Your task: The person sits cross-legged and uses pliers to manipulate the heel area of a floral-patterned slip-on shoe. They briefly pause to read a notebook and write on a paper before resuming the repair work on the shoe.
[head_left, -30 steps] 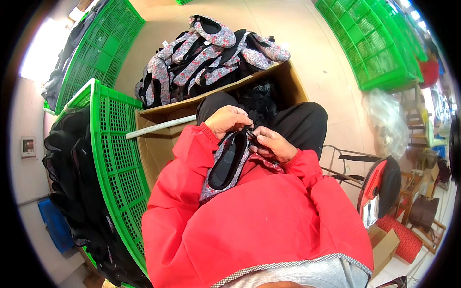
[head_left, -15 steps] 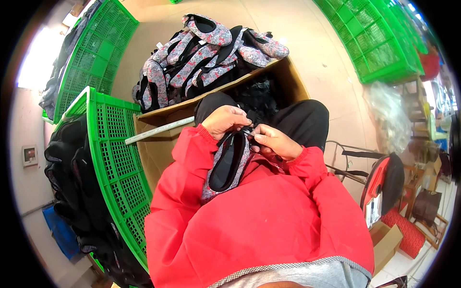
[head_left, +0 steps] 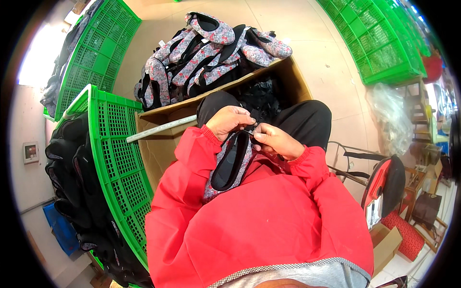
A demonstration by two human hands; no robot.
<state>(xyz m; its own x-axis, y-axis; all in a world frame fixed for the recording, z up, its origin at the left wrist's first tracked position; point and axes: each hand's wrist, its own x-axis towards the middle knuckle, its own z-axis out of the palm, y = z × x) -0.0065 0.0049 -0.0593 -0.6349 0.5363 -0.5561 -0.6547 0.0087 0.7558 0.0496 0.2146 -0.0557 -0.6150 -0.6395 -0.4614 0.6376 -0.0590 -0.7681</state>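
Pinching a thin dark piece (head_left: 248,132) in the right hand (head_left: 278,140), pressing left hand (head_left: 228,123) fingers together beside it, at the floral shoe's (head_left: 229,165) end, against the red jacket (head_left: 259,216): close handwork, apparently, calling next for steadiness!

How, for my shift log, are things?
Left hand pinched; right hand gripping slim dark item, type unclear. Grey-red floral fabric shoe at hands, opening upward. Nothing visibly blocking.

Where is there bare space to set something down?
The widest patch is floor between the cardboard box and upper-right crate. Another lies between the shoe pile and upper-left crate. It's crowded around the held shoe and in the nearest crate.
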